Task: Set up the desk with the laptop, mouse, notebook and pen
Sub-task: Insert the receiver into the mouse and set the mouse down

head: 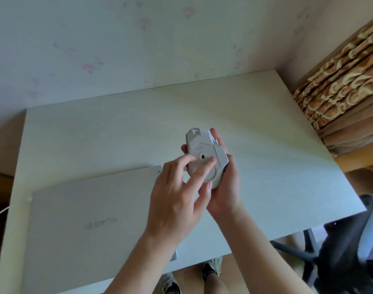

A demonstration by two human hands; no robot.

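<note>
Holding the mouse (204,155) belly-up at frame centre, above the tabletop (266,132).
Right hand (226,187) cups its angular white plastic shell; left hand (177,187), fingers spread, presses a fingertip on the underside — probably its switch. Closed matte-silver laptop (92,219) lies lower left; notebook and pen not visible — early stage.

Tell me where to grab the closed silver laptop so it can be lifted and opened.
Grip the closed silver laptop along its far edge, from above: it lies flat on the pale desk, logo upside down, so the opening edge probably faces the wall.
</note>
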